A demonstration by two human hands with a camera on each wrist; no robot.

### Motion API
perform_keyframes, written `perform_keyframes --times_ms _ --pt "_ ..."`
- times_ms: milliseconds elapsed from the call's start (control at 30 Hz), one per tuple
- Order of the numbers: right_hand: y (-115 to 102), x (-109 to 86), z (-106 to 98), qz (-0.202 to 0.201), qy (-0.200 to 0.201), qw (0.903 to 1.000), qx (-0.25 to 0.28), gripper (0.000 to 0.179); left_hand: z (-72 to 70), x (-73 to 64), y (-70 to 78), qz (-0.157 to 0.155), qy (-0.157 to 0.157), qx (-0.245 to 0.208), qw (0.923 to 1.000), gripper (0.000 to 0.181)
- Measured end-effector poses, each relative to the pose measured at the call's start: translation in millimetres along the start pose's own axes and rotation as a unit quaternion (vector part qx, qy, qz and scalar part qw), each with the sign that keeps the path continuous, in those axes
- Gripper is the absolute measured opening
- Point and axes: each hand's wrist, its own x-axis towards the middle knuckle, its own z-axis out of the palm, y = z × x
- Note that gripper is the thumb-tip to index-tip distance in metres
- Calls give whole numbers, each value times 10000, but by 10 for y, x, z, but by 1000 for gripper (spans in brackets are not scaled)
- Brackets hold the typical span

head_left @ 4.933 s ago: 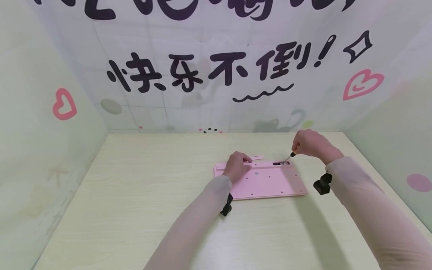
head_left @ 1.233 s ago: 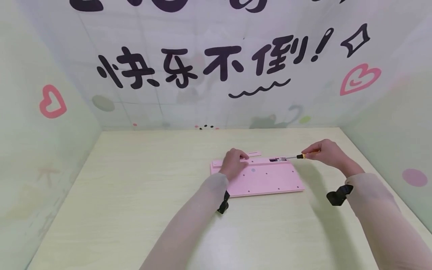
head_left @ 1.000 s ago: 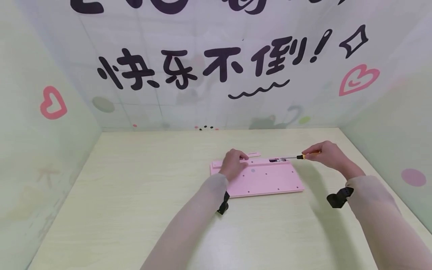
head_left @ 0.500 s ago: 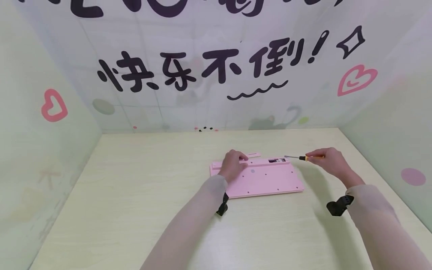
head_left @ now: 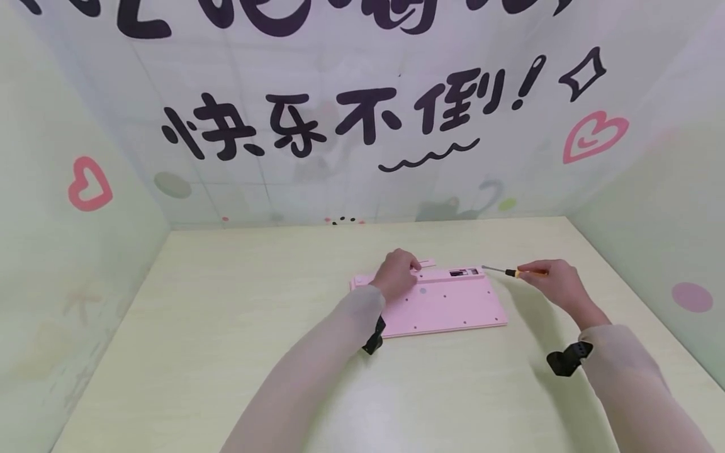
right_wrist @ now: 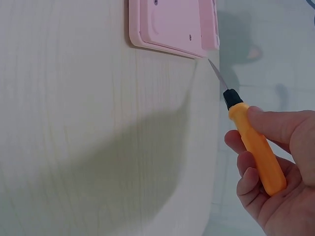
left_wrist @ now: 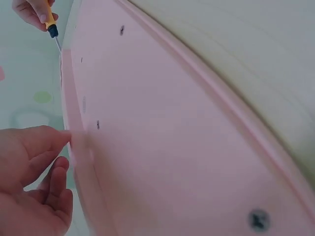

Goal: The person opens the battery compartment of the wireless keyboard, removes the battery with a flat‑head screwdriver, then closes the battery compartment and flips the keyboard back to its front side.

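At frame right, right hand (head_left: 557,282) holds screwdriver (right_wrist: 260,153), just out of slot (head_left: 463,272); work seems paused. Left hand (head_left: 395,272) loosely touches panel (head_left: 447,309).

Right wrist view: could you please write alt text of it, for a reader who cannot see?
The person's right hand has an orange-handled screwdriver in its grip, the tip close to one corner of a pink panel. The panel lies on a pale, wood-grained table, across which a broad shadow falls.
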Motion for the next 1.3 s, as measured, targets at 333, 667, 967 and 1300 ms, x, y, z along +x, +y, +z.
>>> perform_keyframes --times_ms 333,667,967,1300 --pt "0 -106 54 182 189 9996 32 30 127 91 287 547 -521 964 9925 27" --pt "25 -155 101 221 468 9987 5 28 281 179 460 860 -670 1671 9799 42" --pt "85 -194 117 309 625 9976 -20 28 365 184 539 925 -735 2026 9721 50" --pt "91 -226 128 455 581 9973 13 28 442 196 619 1056 -774 2297 9644 48"
